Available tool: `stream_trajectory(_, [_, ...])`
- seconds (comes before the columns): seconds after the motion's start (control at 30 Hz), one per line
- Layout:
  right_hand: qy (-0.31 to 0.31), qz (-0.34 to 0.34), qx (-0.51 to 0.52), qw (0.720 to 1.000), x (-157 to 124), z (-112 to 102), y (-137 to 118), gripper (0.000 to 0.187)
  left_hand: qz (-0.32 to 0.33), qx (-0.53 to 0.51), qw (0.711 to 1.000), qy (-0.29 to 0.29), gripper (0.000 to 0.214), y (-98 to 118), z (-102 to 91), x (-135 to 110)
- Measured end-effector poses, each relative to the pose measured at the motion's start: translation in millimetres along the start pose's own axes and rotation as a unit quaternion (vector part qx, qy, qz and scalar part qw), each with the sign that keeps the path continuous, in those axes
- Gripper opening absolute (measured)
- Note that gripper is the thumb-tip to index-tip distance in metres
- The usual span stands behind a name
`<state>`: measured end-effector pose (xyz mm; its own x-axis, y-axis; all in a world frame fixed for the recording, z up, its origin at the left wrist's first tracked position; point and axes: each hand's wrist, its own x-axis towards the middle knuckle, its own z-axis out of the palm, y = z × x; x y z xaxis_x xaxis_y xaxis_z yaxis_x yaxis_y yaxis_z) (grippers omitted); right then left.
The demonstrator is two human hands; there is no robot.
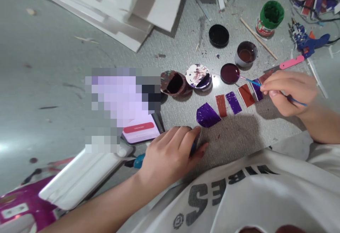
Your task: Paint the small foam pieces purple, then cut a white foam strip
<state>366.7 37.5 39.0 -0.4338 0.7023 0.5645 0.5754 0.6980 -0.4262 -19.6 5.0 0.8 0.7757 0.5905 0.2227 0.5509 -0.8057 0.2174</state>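
My right hand is closed around a thin blue paintbrush. The brush tip reaches the rim of a round black lid holding dark red paint. Below it lie painted pieces in a row: a purple angular piece, a brown-red strip, a purple strip and a brown-red strip. Another purple strip lies beside my right fingers. Palm down on the table, my left hand has its thumb apart from its fingers. A blue tool with a black end runs beneath it, mostly hidden.
Two paint-smeared jars stand left of the lid, a small paint cup and green jar behind it. A phone lies left, partly pixelated. White boards, a blue glue gun and a pink-handled knife surround the area.
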Motion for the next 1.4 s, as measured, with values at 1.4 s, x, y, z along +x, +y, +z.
stream_trajectory(1.4, [0.119,0.372,0.358,0.849,-1.7,6.1,28.2,0.024,0.004,0.010,1.000,0.012,0.023,-0.8,5.7,-2.7])
